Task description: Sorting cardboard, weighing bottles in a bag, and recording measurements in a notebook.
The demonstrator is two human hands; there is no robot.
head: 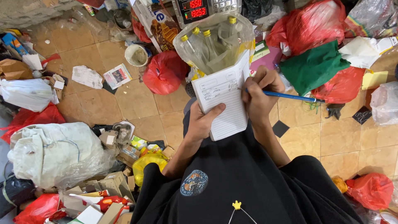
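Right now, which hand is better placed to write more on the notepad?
The right hand: it grips the blue pen with its tip on the notepad. The left hand holds the notepad from below.

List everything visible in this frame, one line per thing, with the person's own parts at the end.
notepad: one, white lined, held centre.
pen: one, blue, in the right hand, tip on the notepad.
bag of bottles: one, clear, yellow-capped bottles inside, on the scale above the notepad.
scale: one, grey with red digits, top centre.
red bags: several, around the floor at left, centre and right.
green cloth: one, upper right.
white sack: one, left.
bucket: one, white, upper left of centre.
cardboard scraps: many, brown, lower left.
floor: tan tiles.
left hand: holds the notepad's lower edge.
right hand: grips the pen, writing.
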